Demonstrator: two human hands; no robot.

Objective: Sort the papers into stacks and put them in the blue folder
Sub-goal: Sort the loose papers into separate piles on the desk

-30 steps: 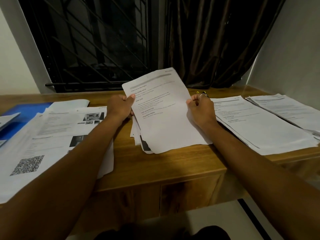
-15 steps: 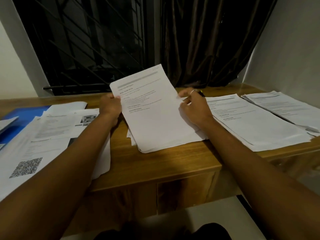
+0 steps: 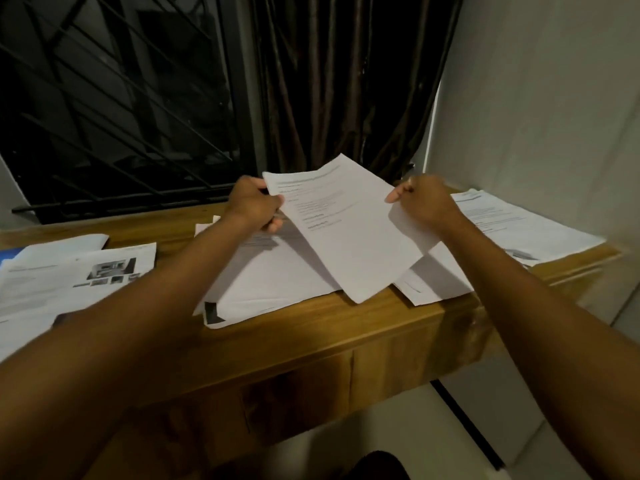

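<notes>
Left hand [image 3: 254,202]: I see it curled, gripping the sheet's [image 3: 349,237] upper left corner.
Right hand [image 3: 424,200]: pinching the sheet's right edge.
Sheet: centre frame, now lifted clear of the middle pile [image 3: 273,278] and swung right; half a second ago it lay lower.
Blue folder [image 3: 5,253]: a sliver at far left on the tabletop [image 3: 346,327]; more showed before.

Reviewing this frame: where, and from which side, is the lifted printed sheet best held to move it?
Grip the lifted sheet by its upper side edges, one hand from each side, as the left hand and right hand pinch it now. It is thin and tilted, lower corner hanging over the middle pile; a one-sided grip would likely let it fold.
</notes>
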